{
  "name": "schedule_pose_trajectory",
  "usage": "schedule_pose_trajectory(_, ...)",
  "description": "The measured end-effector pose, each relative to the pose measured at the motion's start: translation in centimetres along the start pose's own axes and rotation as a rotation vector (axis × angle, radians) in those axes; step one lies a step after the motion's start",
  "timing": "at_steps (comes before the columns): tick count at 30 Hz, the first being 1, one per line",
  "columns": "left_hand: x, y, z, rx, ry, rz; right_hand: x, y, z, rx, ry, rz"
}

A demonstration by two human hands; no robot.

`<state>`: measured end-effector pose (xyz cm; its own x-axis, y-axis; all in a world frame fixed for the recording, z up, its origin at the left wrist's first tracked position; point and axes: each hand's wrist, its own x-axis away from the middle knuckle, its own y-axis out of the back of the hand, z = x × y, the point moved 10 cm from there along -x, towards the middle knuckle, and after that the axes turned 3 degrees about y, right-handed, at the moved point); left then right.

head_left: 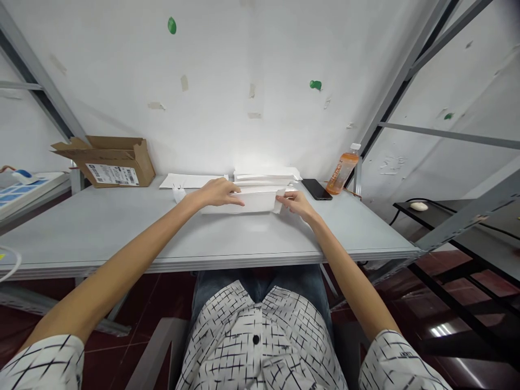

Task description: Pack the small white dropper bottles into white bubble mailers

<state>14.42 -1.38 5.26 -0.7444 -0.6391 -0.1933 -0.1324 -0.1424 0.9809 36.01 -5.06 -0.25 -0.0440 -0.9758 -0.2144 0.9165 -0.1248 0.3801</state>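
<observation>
A folded white paper piece [255, 202] stands on the grey table in front of me, between my hands. My left hand [221, 193] is at its left end, with thumb and fingers apart and the thumb lying against the paper. At the right end, my right hand [296, 203] pinches a small folded flap between thumb and fingers. Just behind is a stack of white paper sheets [266, 173]. Another flat white sheet [190, 181] lies to the left of the stack, with a small crumpled white piece [179, 193] near my left wrist.
An open cardboard box [114, 162] sits at the table's back left. At the back right are a black phone [317, 189] and a bottle of orange drink [343, 170]. The grey table [252, 238] ends at a wall behind, with metal posts on both sides.
</observation>
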Motion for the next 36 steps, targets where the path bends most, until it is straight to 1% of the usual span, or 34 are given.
schedule_pose_trajectory(3, 0.4, 0.0, -0.2, -0.136, 0.03, -0.078, 0.1, -0.3, -0.7, -0.027, -0.068, 0.05)
schedule_pose_trajectory(6, 1.4, -0.7, -1.0, -0.229, -0.017, -0.125, 0.2, -0.2, -1.1, -0.086, -0.123, 0.063)
schedule_pose_trajectory(9, 2.6, -2.4, -1.1, -0.213, -0.057, -0.113, 0.4, 0.0, -1.5, -0.125, -0.182, 0.069)
schedule_pose_trajectory(13, 3.6, -4.6, 0.1, -0.145, -0.001, -0.058, 0.6, -0.4, -2.0, -0.207, -0.268, 0.113)
schedule_pose_trajectory(15, 3.8, -5.1, 0.2, -0.125, 0.019, -0.045, 0.5, -0.6, -2.0, -0.27, -0.268, 0.133)
schedule_pose_trajectory(16, 3.8, -5.1, 0.1, -0.126, 0.021, -0.057, 0.4, -0.8, -1.9, -0.3, -0.26, 0.142)
schedule_pose_trajectory(20, 3.8, -3.6, -1.0, -0.179, 0.021, -0.197, 0.3, -1.0, -2.0, -0.33, -0.253, 0.164)
schedule_pose_trajectory(22, 3.7, -2.8, -1.5, -0.227, 0.003, -0.263, 0.4, -0.9, -2.3, -0.282, -0.27, 0.148)
schedule_pose_trajectory(24, 3.7, -2.1, -2.0, -0.292, -0.036, -0.304, 0.5, -0.8, -2.5, -0.215, -0.279, 0.126)
schedule_pose_trajectory(28, 3.4, -1.0, -3.0, -0.446, -0.147, -0.315, 0.4, -0.7, -2.6, -0.099, -0.256, 0.094)
schedule_pose_trajectory(31, 3.2, 0.2, -3.8, -0.545, -0.213, -0.324, 0.1, -0.5, -2.4, 0.012, -0.193, 0.071)
schedule_pose_trajectory(34, 2.7, 1.6, -4.4, -0.587, -0.249, -0.334, -0.2, -0.5, -2.2, 0.099, -0.13, 0.073)
schedule_pose_trajectory(36, 2.4, 2.5, -4.7, -0.606, -0.271, -0.335, -0.3, -0.5, -2.4, 0.128, -0.124, 0.068)
